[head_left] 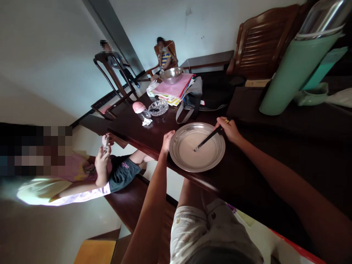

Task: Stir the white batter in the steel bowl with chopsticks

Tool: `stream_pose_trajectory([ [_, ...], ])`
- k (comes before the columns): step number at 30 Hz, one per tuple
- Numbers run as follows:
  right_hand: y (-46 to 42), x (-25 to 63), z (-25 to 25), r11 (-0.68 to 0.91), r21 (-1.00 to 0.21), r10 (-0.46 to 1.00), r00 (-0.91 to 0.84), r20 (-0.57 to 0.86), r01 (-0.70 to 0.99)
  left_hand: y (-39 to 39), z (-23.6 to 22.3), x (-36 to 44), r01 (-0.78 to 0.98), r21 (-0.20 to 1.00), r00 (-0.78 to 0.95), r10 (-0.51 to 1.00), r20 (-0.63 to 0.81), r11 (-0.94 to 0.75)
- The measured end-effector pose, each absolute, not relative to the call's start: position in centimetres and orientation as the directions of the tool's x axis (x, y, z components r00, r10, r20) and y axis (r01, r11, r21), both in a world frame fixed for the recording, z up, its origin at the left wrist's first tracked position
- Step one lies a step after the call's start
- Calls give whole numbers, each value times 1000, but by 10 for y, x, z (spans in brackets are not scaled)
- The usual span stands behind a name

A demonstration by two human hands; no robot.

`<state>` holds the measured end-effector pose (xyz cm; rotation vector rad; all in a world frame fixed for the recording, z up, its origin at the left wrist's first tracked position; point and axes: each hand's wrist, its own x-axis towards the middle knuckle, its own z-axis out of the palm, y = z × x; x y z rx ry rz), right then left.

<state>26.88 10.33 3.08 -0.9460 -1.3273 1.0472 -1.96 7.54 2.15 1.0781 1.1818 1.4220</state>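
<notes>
A wide metal bowl (174, 157) stands at the front edge of the dark wooden table, partly filled with a smooth beige batter (189, 156). My left hand (167, 141) grips the bowl's left rim, thumb on top. In my right hand (227, 128), above the right rim, is a pair of dark chopsticks (207, 139). They slant down to the left, and their pale-coated tips dip into the batter near the middle. Whether there are one or two sticks is hard to make out.
Behind the bowl lie a grey bag (192, 101), a glass ashtray (158, 108), a pink-lidded bottle (140, 110) and stacked papers (173, 88) under another metal bowl (172, 76). A tall green flask (298, 73) stands right. A person (101, 161) sits left holding a phone; two others are farther back.
</notes>
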Motion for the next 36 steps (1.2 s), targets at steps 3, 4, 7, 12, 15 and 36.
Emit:
stream_pose_trajectory([
  [3, 102, 268, 32, 302, -953, 950, -75, 303, -32, 75, 23, -19, -131, 989, -153, 987, 53, -73],
  [4, 103, 268, 32, 302, -953, 952, -47, 303, -34, 75, 23, -18, -131, 989, -154, 987, 53, -74],
  [7, 104, 270, 32, 274, -960, 962, 39, 272, -62, 74, 24, -17, -130, 989, -156, 986, 52, -73],
  [12, 103, 268, 31, 269, -962, 958, -89, 272, -42, 74, 25, -17, -129, 989, -163, 985, 52, -74],
  [15, 104, 269, 30, 283, -958, 959, -15, 284, -36, 73, 24, -17, -129, 989, -164, 985, 51, -72],
  [36, 103, 270, 33, 278, -958, 961, 21, 277, -71, 72, 26, -16, -95, 992, -151, 986, 70, -85],
])
